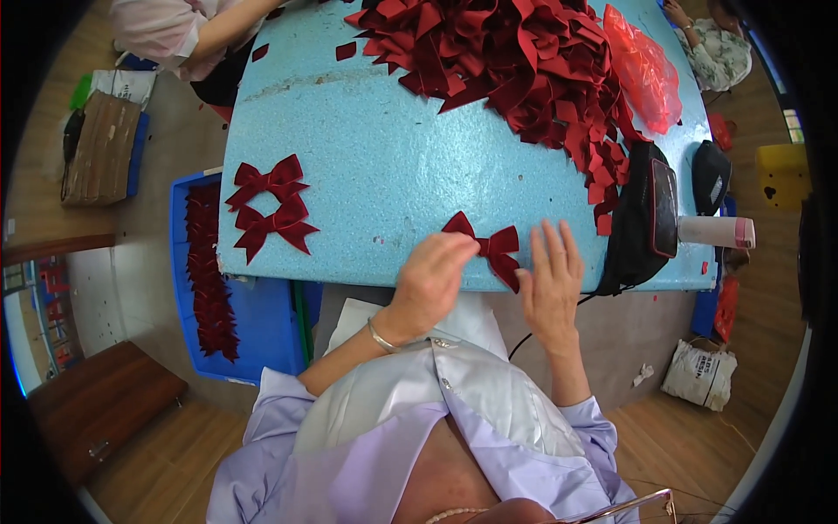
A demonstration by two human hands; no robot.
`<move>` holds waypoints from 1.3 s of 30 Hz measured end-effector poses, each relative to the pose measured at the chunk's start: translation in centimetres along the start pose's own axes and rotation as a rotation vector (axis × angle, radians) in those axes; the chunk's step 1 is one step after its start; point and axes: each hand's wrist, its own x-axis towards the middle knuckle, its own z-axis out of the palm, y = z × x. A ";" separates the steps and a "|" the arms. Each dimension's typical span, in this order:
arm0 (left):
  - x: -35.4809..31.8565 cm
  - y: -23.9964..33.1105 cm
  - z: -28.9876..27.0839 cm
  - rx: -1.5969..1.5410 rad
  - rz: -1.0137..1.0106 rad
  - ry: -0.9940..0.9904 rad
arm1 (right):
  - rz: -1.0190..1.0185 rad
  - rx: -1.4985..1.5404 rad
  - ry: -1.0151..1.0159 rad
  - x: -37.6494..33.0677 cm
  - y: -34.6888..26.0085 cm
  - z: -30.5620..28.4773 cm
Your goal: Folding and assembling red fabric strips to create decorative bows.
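Note:
A dark red velvet bow (497,246) lies near the table's front edge, between my two hands. My left hand (428,281) has its fingers bent and pressed together over the bow's left side, hiding the tail there. On the other side, my right hand (552,284) lies with fingers stretched out and its thumb by the bow's right tail. Two more finished bows, an upper one (281,177) and a lower one (284,225), lie one above the other at the table's left edge.
A large heap of red velvet pieces (515,61) covers the back of the blue table (349,140), beside a red plastic bag (648,74). A black pouch (642,218) and pink bottle (711,231) are at right. Rows of bows (208,271) fill part of a blue bin (262,327). Other people sit opposite.

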 end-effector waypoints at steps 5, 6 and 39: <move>2.0 -0.9 -2.6 -0.040 -0.311 0.110 | -0.191 0.242 -0.061 0.0 -3.3 0.7; 2.5 -1.3 -2.8 -0.025 -0.352 0.040 | -0.197 0.251 -0.049 -0.3 -3.5 1.5; 3.0 -2.6 -1.0 -0.113 -0.508 -0.040 | -0.054 0.586 0.005 6.5 -3.3 2.4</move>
